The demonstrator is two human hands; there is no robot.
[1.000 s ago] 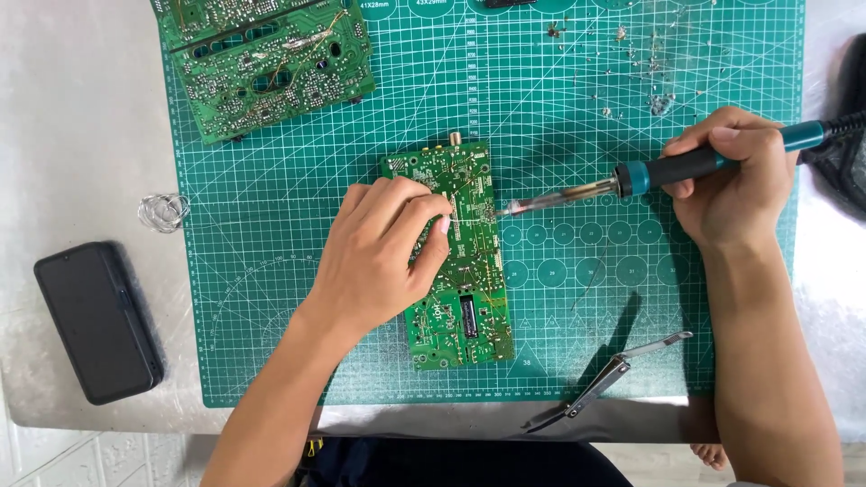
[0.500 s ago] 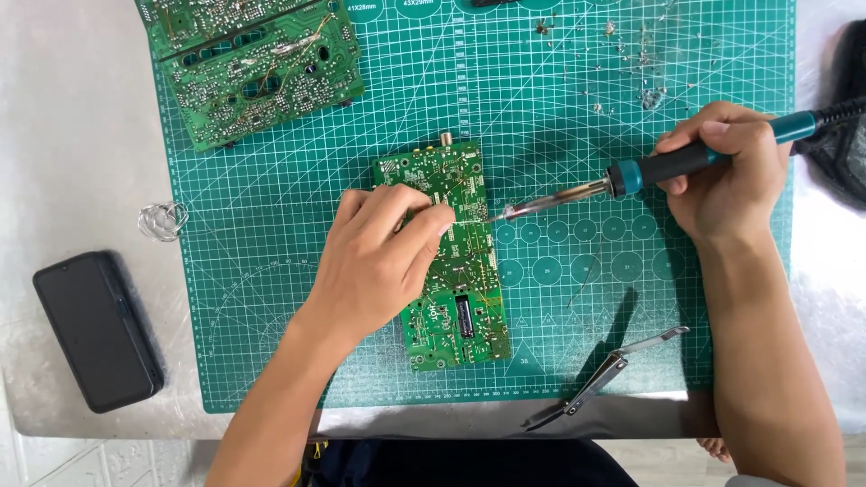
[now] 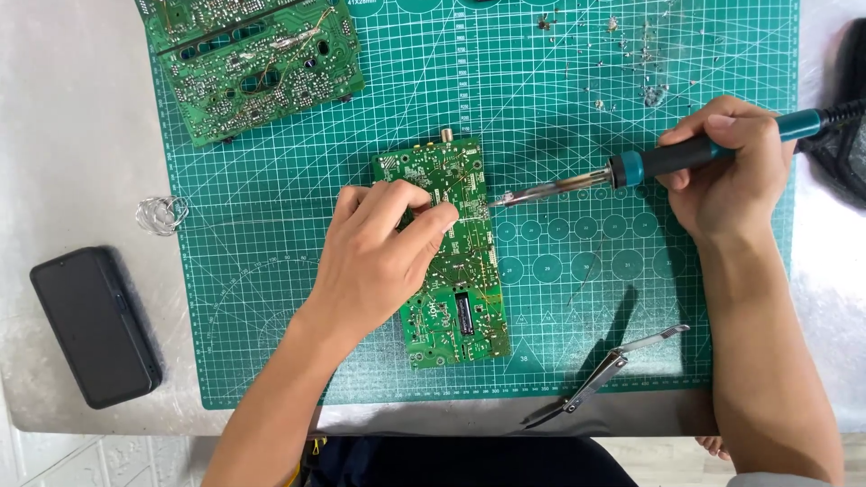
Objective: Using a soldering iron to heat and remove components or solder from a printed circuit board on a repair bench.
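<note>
A small green circuit board point(image 3: 456, 280) lies lengthwise in the middle of a green cutting mat point(image 3: 559, 298). My left hand point(image 3: 379, 257) rests on the board's left half, fingers curled and pressing it down, fingertips near its centre. My right hand point(image 3: 726, 176) grips the teal and black handle of a soldering iron point(image 3: 631, 167). The iron's metal tip points left and reaches the board's right edge near its upper part.
A larger green circuit board point(image 3: 253, 63) lies at the mat's top left. Metal tweezers point(image 3: 604, 374) lie at the mat's lower right edge. A black phone point(image 3: 95, 325) and a coil of solder wire point(image 3: 161, 215) sit left of the mat. Solder scraps point(image 3: 645, 54) dot the top right.
The view has shifted slightly. The soldering iron tip has stayed at the board's right edge, and my left hand has kept pressing on the board.
</note>
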